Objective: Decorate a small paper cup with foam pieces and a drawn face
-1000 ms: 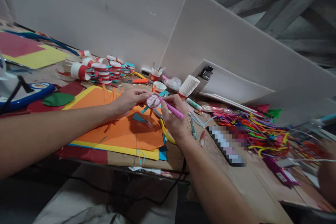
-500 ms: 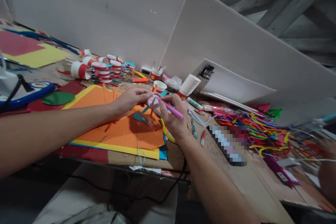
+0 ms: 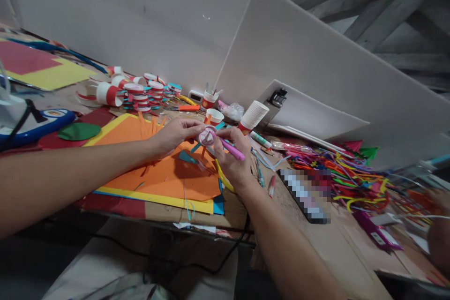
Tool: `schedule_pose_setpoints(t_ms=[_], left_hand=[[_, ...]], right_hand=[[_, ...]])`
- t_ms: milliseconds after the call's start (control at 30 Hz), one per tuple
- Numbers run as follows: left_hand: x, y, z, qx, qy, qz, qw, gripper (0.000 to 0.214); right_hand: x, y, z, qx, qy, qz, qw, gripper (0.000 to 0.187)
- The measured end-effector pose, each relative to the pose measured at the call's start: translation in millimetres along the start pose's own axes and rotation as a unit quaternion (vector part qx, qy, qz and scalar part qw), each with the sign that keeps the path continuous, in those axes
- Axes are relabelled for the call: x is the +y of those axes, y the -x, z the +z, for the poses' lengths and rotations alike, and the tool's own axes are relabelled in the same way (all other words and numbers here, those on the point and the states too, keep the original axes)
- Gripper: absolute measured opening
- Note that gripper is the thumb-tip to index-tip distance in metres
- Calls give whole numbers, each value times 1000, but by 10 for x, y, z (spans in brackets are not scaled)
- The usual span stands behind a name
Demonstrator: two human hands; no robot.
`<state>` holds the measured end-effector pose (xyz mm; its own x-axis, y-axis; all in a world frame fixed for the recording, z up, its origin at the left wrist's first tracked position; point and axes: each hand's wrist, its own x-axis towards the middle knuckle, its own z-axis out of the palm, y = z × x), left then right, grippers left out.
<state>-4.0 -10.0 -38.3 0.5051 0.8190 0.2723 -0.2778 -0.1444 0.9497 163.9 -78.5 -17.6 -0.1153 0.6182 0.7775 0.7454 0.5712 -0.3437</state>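
Observation:
My left hand (image 3: 174,137) pinches the edge of a small round paper-cup base (image 3: 205,137), which has orange and blue paper strips sticking out around it. Its pale face carries purple marks and is turned toward me. My right hand (image 3: 235,159) grips a pink-purple marker pen (image 3: 232,149), the tip touching or almost touching that face. Below both hands lie orange paper sheets (image 3: 165,173) on top of a yellow sheet (image 3: 197,205). Just behind the cup base stands a paper cup (image 3: 215,116).
Cut red-and-white cup pieces (image 3: 135,91) crowd the back left. A stack of paper cups (image 3: 253,116) leans behind my right hand. Rightward lie a phone (image 3: 304,197) with a blurred screen and a heap of colourful pipe cleaners (image 3: 346,176). Another person's hand (image 3: 439,199) shows at the far right.
The marker has shifted very slightly against the cup base, and its visible marks look a little different. Both hands otherwise keep nearly the same place.

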Motion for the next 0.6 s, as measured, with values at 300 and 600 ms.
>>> schedule_pose_setpoints(t_ms=[300, 600], left_hand=[[-25, -8, -27, -4, 5, -6, 1000, 36], [9, -59, -31, 68, 80, -44, 993, 25]], right_hand=[[15, 7, -4, 4, -16, 19, 1000, 7], [-25, -66, -19, 88, -183, 154, 967, 15]])
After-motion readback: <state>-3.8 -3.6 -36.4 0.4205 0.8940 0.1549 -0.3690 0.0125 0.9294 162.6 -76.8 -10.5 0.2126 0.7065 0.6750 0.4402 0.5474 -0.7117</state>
